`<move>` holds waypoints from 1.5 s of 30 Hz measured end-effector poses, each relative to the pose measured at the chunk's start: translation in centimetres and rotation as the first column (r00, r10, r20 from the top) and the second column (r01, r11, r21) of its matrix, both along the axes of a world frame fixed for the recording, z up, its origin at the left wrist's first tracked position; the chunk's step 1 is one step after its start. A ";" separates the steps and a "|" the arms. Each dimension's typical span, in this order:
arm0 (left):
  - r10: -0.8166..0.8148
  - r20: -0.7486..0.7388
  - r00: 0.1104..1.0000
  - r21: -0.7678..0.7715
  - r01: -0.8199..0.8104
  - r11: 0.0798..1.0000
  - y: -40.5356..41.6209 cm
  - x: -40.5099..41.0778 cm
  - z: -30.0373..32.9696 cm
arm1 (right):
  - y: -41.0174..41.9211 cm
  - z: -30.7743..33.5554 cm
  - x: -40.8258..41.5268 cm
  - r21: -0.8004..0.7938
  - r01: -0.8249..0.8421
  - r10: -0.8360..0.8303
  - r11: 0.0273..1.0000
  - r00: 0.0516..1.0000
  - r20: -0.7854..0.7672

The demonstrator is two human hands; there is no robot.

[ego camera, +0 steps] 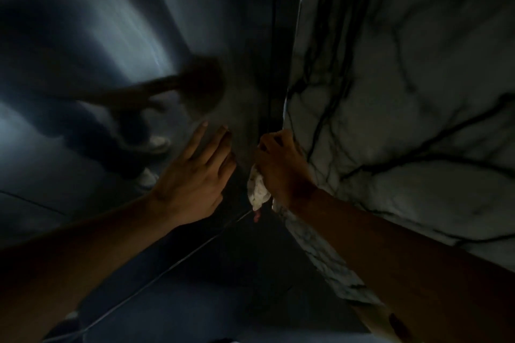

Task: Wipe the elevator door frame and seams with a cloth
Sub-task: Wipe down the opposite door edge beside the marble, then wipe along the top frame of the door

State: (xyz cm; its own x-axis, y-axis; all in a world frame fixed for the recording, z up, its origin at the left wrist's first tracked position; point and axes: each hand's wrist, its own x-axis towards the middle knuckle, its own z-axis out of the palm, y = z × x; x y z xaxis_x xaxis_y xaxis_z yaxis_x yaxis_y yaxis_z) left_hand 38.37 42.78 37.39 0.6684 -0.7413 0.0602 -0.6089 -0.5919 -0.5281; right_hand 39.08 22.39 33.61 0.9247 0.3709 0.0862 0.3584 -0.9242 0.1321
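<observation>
While the white cloth [257, 189] sits bunched in the right hand [281, 170], the wipe is under way low on the jamb seam. Fingers curl round the wad and press it into the dark vertical seam [274, 69] where the steel elevator door [117, 36] meets the marble-clad frame [390, 92]. A tail of cloth hangs below the fist, with a small reddish bit at its tip (tag or trim, cannot tell).

Left hand [195, 172] lies flat on the door panel just beside the seam, fingers straight and spread, holding nothing; it looks like a brace.

Progress, as a judgement only: the cloth is at work near the bottom of this one seam, close to where the floor sill line [178, 262] runs off at an angle. Light is dim and the view blurred, so no clean-versus-dirty boundary shows on steel or marble. I cannot tell how much of the seam above is done. The upper seam, the frame face, and any other jamb or header lie outside what can be judged, so treat them as still to do.

Door panel shows a smeared reflection of the person, shoes [158, 142] pale.
</observation>
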 end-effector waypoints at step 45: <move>0.579 0.785 0.221 -0.423 -0.491 0.762 16.3 -22.8 86.1 | 20.7 94.3 -12.3 0.136 -0.818 0.176 0.558 0.277 0.945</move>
